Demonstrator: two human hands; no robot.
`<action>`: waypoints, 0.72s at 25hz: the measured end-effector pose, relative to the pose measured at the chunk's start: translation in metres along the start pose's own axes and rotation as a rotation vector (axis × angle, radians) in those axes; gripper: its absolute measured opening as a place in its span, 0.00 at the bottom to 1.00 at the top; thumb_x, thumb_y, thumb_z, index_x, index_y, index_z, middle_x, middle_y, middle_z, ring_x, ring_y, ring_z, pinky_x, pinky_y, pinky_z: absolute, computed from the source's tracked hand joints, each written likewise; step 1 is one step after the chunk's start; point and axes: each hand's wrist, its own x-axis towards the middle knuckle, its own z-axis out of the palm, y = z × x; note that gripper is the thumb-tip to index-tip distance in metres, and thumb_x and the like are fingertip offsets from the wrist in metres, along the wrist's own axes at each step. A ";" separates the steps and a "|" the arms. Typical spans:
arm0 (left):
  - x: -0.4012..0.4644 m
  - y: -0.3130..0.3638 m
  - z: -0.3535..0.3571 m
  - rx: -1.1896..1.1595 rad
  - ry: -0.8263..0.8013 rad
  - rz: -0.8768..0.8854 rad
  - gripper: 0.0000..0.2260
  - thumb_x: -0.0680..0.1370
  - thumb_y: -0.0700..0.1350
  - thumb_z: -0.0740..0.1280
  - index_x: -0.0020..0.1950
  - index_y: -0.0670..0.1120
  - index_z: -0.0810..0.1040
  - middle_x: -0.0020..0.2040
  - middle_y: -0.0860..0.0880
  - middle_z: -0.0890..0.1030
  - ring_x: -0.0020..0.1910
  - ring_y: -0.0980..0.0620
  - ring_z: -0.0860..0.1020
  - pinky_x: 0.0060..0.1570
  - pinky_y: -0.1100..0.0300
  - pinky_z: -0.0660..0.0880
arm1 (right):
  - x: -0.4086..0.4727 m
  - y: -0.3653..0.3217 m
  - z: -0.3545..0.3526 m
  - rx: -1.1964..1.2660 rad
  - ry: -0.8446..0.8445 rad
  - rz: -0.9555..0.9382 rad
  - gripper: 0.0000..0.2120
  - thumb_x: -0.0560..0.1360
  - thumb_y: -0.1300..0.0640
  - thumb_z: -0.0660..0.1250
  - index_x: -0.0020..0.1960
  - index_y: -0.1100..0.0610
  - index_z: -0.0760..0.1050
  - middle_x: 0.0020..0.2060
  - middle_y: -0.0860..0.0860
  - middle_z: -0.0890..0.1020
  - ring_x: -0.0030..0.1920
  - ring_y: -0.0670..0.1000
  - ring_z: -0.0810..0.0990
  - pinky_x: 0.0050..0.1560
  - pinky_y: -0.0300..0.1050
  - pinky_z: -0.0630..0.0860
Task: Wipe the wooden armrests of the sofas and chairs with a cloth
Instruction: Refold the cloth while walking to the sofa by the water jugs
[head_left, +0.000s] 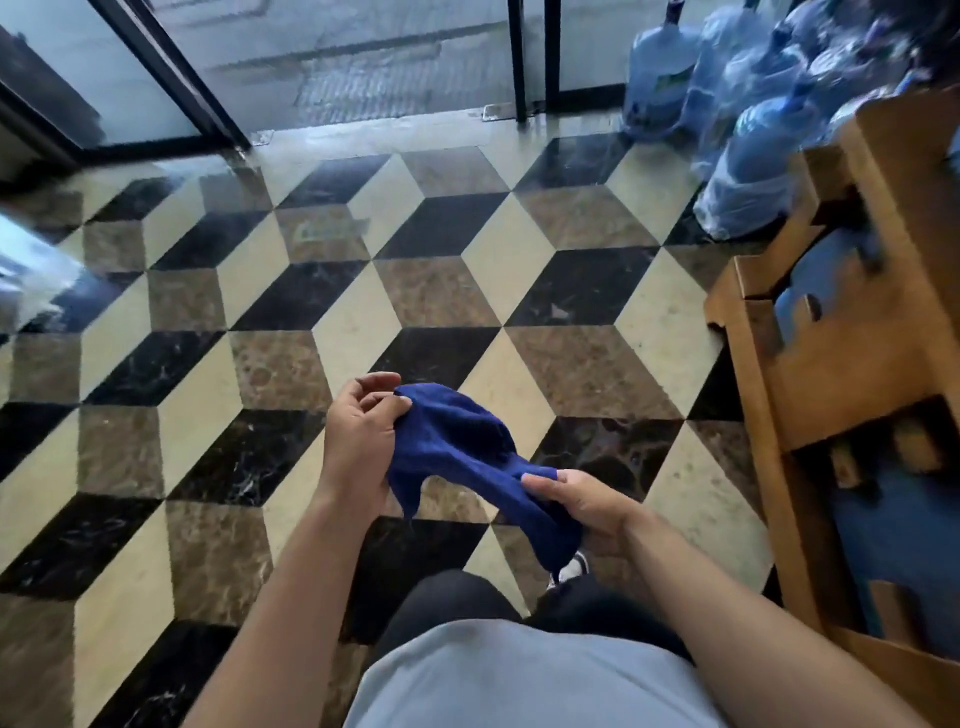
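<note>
A dark blue cloth (467, 457) hangs stretched between both hands above the tiled floor, in front of my body. My left hand (361, 431) pinches its upper left corner with curled fingers. My right hand (582, 501) grips its lower right end, thumb on top. A wooden chair with a wooden armrest (769, 374) and blue cushions (893, 545) stands at the right edge, about an arm's length from my right hand. Another wooden chair frame (904, 156) stands farther back on the right.
Several large blue water bottles (748, 171) crowd the far right corner beside the chairs. Glass doors with black frames (171, 83) run along the far side. The patterned marble floor (363, 291) spreads across the left and middle.
</note>
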 end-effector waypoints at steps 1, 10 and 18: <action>0.017 0.006 0.012 0.021 -0.003 -0.006 0.08 0.75 0.36 0.69 0.50 0.48 0.79 0.43 0.45 0.83 0.40 0.51 0.81 0.38 0.56 0.79 | 0.012 -0.017 -0.005 0.036 0.119 -0.014 0.17 0.81 0.51 0.68 0.60 0.64 0.81 0.50 0.60 0.87 0.46 0.56 0.86 0.48 0.50 0.83; 0.214 0.038 0.129 0.178 -0.133 -0.068 0.08 0.73 0.37 0.73 0.42 0.50 0.83 0.40 0.47 0.85 0.42 0.45 0.81 0.45 0.45 0.78 | 0.088 -0.193 -0.096 -0.221 0.813 -0.288 0.23 0.81 0.59 0.68 0.74 0.60 0.70 0.66 0.54 0.77 0.67 0.57 0.77 0.69 0.50 0.73; 0.379 0.090 0.261 0.196 -0.493 0.005 0.12 0.76 0.30 0.68 0.53 0.43 0.83 0.44 0.43 0.84 0.37 0.56 0.82 0.35 0.68 0.77 | 0.093 -0.345 -0.148 -0.408 1.210 -0.528 0.12 0.78 0.67 0.68 0.47 0.51 0.83 0.46 0.47 0.85 0.50 0.46 0.82 0.57 0.39 0.77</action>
